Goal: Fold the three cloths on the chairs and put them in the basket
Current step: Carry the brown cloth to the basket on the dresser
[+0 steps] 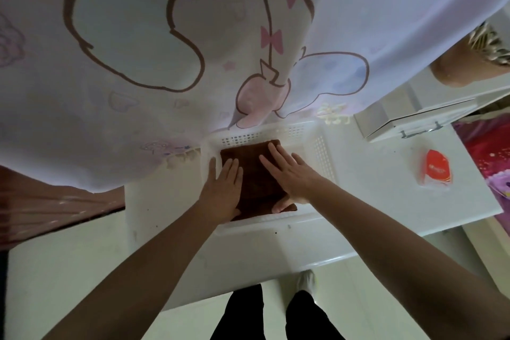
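Note:
A folded brown cloth [255, 176] lies inside a white perforated basket [321, 157] on a white table. My left hand [222, 190] rests flat on the cloth's left part, fingers spread, thumb on the basket's left rim. My right hand [292, 174] presses flat on the cloth's right part, with its thumb tucked under the near right corner of the cloth. No chairs and no other cloths for folding are in view.
A large white curtain with a pink cartoon print [193, 50] hangs just behind the basket. A red and white tissue pack [437, 170] lies on the white table [372, 201] to the right. A white drawer unit [408, 121] stands at the back right.

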The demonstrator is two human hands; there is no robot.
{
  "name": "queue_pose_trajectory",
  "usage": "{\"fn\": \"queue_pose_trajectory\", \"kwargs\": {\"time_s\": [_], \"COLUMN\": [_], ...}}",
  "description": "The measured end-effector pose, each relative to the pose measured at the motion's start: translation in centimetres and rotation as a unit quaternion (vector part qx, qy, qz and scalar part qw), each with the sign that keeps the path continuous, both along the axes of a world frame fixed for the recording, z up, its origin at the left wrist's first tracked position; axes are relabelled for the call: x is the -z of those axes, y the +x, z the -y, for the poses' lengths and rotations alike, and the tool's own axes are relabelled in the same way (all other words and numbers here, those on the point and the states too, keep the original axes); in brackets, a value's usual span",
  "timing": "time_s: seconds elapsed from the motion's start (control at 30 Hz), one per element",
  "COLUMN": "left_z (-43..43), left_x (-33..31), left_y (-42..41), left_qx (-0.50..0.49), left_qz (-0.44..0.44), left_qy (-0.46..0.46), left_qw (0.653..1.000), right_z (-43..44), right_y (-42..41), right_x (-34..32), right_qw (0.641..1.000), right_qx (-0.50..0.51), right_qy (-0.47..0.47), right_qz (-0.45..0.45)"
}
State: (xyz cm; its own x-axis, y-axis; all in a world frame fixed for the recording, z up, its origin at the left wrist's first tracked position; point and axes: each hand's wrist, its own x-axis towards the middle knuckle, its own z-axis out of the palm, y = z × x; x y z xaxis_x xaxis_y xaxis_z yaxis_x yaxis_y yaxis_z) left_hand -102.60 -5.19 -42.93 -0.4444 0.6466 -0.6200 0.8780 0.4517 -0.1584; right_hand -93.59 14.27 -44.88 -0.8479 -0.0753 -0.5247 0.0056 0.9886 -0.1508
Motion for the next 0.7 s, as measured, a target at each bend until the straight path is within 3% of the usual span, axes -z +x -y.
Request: {"fn": "queue_pose_trajectory", "kwargs": {"time_s": [0.1,0.37,0.57,0.63,0.7], "left_z": [-0.2,-1.8,-1.0,-0.8,-0.8], "left_x": [1.2,2.7,-0.5,-2.6,-4.2], "left_y": [-0.2,-1.4,-2.3,-2.6,-2.9], "left_qx": [-0.004,0.007,-0.008,-0.030,-0.041], "left_qz": [-0.036,-0.033,0.043,0.084,0.080], "left_qy": [-0.019,-0.038,0.001,0.061,0.200], "left_qw": [0.999,0.999,0.999,0.994,0.976], "right_z": [-0.1,-0.9,-1.1,-1.5,-2.0], "right_y": [-0.1,0.0,1.3,2.4,3.4], "right_x": [2.1,4.6,0.9,-1.6,-3.6], "right_qw": [0.999,0.999,0.998,0.997,0.993], "right_qx": [-0.003,0.011,0.031,0.059,0.099], "right_qy": [0.047,0.051,0.047,0.049,0.059], "right_qz": [0.020,0.014,0.006,-0.001,-0.040]}}
